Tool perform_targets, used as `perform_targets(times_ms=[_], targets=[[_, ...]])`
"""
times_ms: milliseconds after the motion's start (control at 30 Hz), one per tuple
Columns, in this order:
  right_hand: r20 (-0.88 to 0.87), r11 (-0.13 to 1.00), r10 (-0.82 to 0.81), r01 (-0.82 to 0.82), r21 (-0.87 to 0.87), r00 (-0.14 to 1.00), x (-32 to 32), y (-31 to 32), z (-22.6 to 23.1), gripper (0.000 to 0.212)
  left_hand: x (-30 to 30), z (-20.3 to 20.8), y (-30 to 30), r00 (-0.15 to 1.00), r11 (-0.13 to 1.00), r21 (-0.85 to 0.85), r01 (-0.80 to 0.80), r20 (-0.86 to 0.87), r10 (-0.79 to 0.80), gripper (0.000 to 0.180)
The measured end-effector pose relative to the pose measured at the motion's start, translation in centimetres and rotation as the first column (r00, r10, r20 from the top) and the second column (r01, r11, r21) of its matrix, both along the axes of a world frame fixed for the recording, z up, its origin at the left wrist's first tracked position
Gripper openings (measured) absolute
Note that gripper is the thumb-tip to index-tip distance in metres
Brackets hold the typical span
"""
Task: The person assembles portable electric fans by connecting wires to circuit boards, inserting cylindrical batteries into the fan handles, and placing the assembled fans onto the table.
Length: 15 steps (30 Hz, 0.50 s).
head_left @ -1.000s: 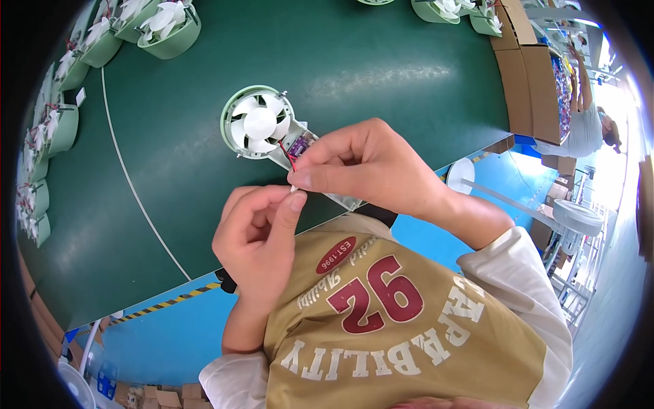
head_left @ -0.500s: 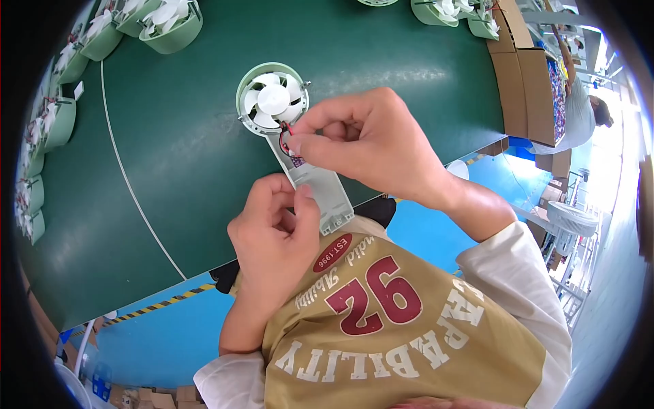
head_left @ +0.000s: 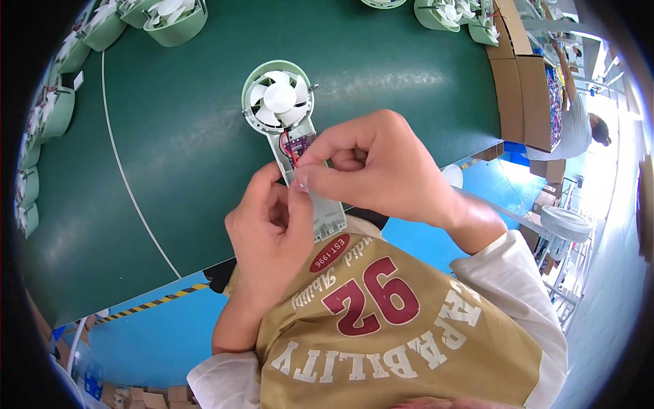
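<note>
A small handheld fan [head_left: 279,97] with white blades and a pale green ring points away from me over the table. Its open handle shell [head_left: 330,219] reaches back toward my shirt. Inside the shell, just below the ring, a small purple circuit board [head_left: 300,144] shows, with thin red and black wires [head_left: 290,146] running beside it. My left hand [head_left: 266,235] is closed in a pinch on the shell's left edge. My right hand [head_left: 381,167] pinches the wires over the shell; its fingertips hide their ends and nearly meet the left thumb.
The green table [head_left: 184,129] carries a white line [head_left: 117,153] on the left. Several green fan rings [head_left: 177,24] stand along the far left, more at the far right [head_left: 439,13]. A cardboard box [head_left: 521,95] is at the right edge; beyond it a person [head_left: 579,116] reaches up.
My right hand has drawn the wires back along the shell toward my left thumb, uncovering the circuit board. The fan has shifted slightly to the right in view.
</note>
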State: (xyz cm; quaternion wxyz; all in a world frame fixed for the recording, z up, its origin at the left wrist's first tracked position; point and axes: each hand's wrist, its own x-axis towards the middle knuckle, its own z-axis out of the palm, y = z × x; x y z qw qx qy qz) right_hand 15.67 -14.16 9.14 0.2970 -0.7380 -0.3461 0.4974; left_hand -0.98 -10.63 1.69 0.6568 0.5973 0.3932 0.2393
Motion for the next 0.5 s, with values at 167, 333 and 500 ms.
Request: perform_targets(times_ms=[167, 333, 500], targets=[[0.278, 0.981, -0.011, -0.044, 0.189, 0.960, -0.3, -0.8, -1.0, 0.012, 0.3, 0.4, -0.2, 1.000, 1.000, -0.005, -0.008, -0.016, 0.008, 0.018], [0.372, 0.946, -0.073, -0.055, 0.321, 0.925, 0.0, -1.1, -1.7, 0.012, 0.6, 0.7, -0.5, 0.998, 1.000, -0.001, 0.005, -0.059, -0.005, 0.017], [0.180, 0.940, -0.181, 0.116, 0.321, 0.967, 0.2, -1.0, -2.3, 0.011, 0.9, 0.8, -1.0, 0.998, 1.000, 0.030, -0.003, -0.058, 0.004, 0.016]])
